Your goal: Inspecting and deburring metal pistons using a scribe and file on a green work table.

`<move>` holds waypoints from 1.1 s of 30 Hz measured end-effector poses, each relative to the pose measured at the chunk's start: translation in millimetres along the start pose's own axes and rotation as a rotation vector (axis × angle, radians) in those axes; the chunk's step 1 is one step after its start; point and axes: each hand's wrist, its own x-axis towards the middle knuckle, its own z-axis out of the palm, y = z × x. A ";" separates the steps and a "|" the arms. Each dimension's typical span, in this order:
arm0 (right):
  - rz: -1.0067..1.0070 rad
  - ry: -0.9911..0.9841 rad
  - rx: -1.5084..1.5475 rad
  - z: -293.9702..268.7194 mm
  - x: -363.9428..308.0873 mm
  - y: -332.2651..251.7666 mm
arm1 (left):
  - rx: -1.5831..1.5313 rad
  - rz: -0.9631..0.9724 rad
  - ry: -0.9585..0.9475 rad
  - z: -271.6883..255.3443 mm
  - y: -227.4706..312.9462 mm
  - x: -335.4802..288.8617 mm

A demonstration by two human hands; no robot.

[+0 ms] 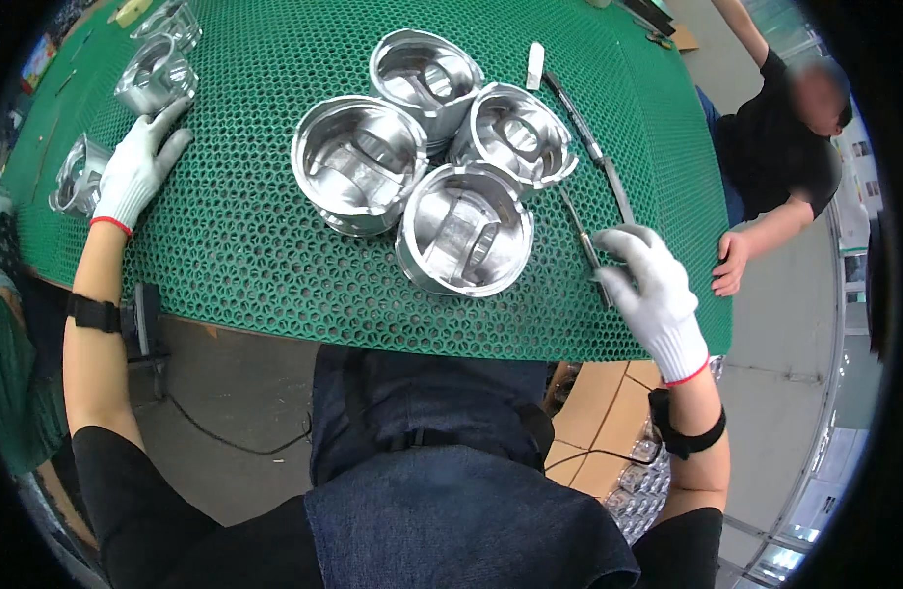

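In a cluster at the middle of the table stand several shiny metal pistons, hollow side up; the nearest piston (466, 231) is closest to the table's front edge. My left hand (137, 167), in a white knit glove, stretches its fingers toward a piston (155, 77) at the left, the fingertips at its lower edge. Another piston (77, 177) lies beside that hand, partly behind it. My right hand (653, 294), gloved too, hovers with bent, parted fingers by a thin pointed tool (582, 236). Beyond it lies a long dark-handled metal tool (594, 147).
Green perforated matting (245, 265) covers the table. A small white piece (535, 66) lies behind the pistons, and another piston (172, 25) sits at the far left. Along the right edge a co-worker's hand (732, 263) rests. Cardboard boxes (589, 412) stand below.
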 end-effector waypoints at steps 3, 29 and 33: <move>0.043 -0.018 -0.047 25.6 4.0 1.8 | 0.025 -0.028 0.018 -21.5 -3.7 -2.9; 0.498 0.027 1.596 53.3 -52.1 -2.4 | -0.516 0.417 0.200 -42.7 224.6 -51.8; 0.509 0.080 1.608 56.4 -56.4 -5.3 | -0.623 0.603 -0.025 -63.3 272.4 -99.5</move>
